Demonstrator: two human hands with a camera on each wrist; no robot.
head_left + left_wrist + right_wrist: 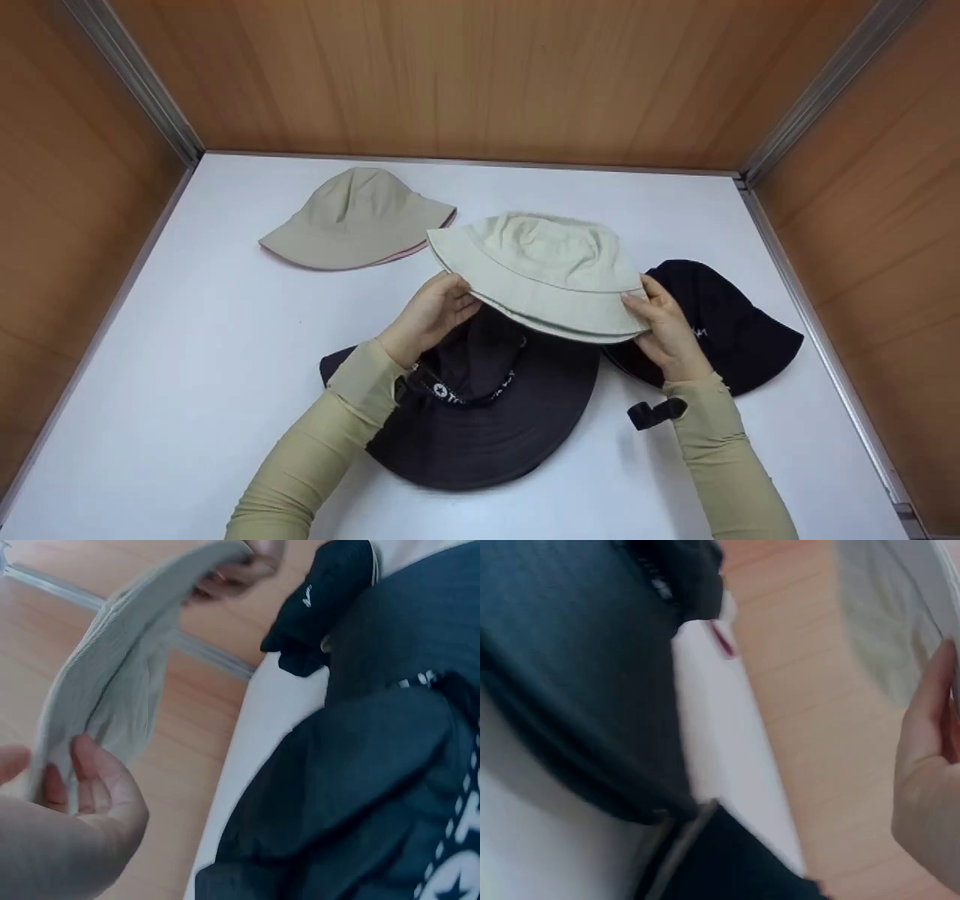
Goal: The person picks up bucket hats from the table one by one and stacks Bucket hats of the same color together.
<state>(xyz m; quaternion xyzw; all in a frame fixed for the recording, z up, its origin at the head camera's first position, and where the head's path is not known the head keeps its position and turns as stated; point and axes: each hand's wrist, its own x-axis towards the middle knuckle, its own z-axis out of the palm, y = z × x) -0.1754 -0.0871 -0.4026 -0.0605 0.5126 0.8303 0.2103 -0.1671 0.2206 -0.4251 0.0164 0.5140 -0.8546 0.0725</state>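
A pale cream bucket hat (555,262) is held up by its brim between both hands, crown upward, over the dark hats. My left hand (435,315) pinches the brim at the left, which the left wrist view shows with the brim (67,712) between thumb and fingers. At the opposite side my right hand (667,330) grips the brim, thumb on top. Below lies a wide-brimmed black hat (487,427) with white lettering on its band. A navy bucket hat (727,330) rests behind my right hand, partly covered by it.
A beige bucket hat (360,217) with a pink-edged brim sits at the back left of the white table (187,360). Wooden panels (480,82) with metal corner strips enclose the back and both sides. A black strap (656,412) hangs from the right wrist.
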